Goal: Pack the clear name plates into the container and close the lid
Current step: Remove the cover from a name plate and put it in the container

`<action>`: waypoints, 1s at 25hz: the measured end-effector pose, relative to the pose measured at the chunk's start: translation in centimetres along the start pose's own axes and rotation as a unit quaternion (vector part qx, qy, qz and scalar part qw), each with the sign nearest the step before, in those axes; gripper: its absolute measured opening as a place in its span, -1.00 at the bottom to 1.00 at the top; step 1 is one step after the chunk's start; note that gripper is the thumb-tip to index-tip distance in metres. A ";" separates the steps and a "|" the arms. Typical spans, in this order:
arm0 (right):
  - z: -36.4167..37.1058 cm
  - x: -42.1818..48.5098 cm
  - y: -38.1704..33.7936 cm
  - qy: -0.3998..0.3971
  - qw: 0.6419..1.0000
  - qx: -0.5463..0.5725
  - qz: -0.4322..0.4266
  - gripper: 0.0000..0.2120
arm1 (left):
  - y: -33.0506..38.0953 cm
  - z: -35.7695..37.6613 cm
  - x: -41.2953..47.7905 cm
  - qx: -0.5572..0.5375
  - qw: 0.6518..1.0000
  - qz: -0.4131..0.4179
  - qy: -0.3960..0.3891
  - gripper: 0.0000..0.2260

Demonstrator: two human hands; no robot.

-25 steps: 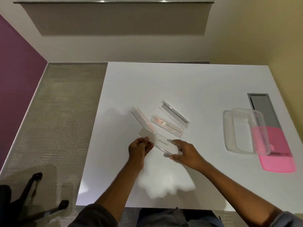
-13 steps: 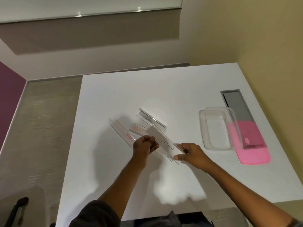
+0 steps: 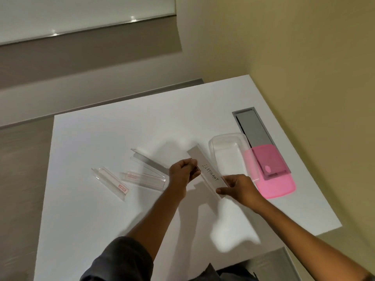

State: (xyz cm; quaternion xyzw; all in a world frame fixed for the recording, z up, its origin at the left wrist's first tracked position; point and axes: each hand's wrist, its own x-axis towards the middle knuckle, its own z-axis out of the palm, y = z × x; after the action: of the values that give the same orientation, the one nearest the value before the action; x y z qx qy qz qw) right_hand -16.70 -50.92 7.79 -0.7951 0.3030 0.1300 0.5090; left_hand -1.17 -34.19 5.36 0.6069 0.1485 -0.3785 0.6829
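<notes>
I hold a clear name plate with a card reading ELEPHANT (image 3: 209,173) above the white table (image 3: 113,128). My left hand (image 3: 183,174) grips its long left edge and my right hand (image 3: 236,186) pinches its near end. Its far end points at the clear container (image 3: 227,151), which stands open just to the right. The pink lid (image 3: 278,185) lies flat beside the container, partly under it. Three more clear name plates lie on the table to the left: one with a red label (image 3: 110,182), one pinkish (image 3: 143,178), one plain (image 3: 148,160).
A grey metal cable hatch (image 3: 253,128) is set into the table behind the pink lid, near the right edge. A beige wall runs close along the table's right side. Carpeted floor lies to the left.
Both hands have carried the ELEPHANT plate to the right, away from the other plates and up to the container. The camera has swung, shifting the whole scene.
</notes>
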 end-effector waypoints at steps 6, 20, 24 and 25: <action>-2.8 1.6 3.0 0.076 0.996 -0.033 0.036 -0.71 | -1.0 6.2 1.1 0.017 1.000 -0.016 -0.004 -0.87; -4.2 6.8 4.9 0.083 0.991 -0.059 0.087 -0.68 | -2.6 11.6 2.0 0.065 0.984 -0.129 -0.100 -0.41; -3.6 8.3 4.9 0.072 0.988 -0.069 0.115 -0.74 | -3.2 12.6 2.1 0.069 0.981 -0.161 -0.089 -0.25; -3.4 8.7 5.0 0.075 0.987 -0.077 0.118 -0.74 | -3.2 12.8 1.9 0.070 0.980 -0.166 -0.087 -0.24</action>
State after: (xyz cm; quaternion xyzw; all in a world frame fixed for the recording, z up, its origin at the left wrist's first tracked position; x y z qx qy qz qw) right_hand -13.36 -58.47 1.18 -0.7980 0.4209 0.1523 0.4036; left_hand -5.39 -46.77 4.58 0.5850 0.1608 -0.5472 0.5766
